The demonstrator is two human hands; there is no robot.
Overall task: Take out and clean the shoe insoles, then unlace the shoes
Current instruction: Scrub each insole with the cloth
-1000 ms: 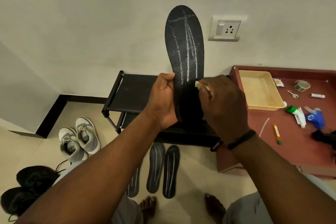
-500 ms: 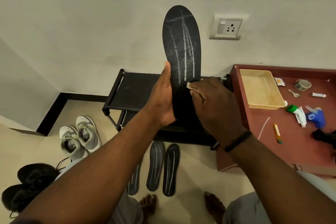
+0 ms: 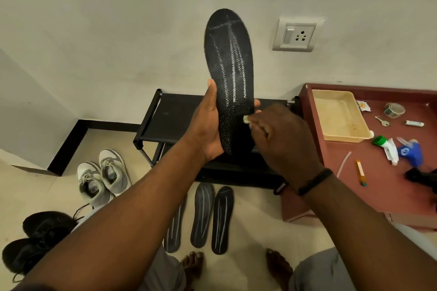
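Upright, the black mesh insole (image 3: 230,71) steadied in my left hand (image 3: 205,130)'s grip; my right hand (image 3: 281,139) pinches a pale wipe (image 3: 246,119), scrubbing its heel.

Matt, textured black insole (image 3: 230,71); glossy plastic tray (image 3: 340,116)

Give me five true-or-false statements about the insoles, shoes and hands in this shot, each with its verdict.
1. The left hand holds a black insole upright. True.
2. The right hand is empty. False: it pinches a small pale wipe against the insole.
3. Three insoles lie on the floor. True.
4. The white sneakers sit on the black rack. False: they stand on the floor, left of it.
5. The cream tray rests on the floor. False: it sits on the red-brown table.
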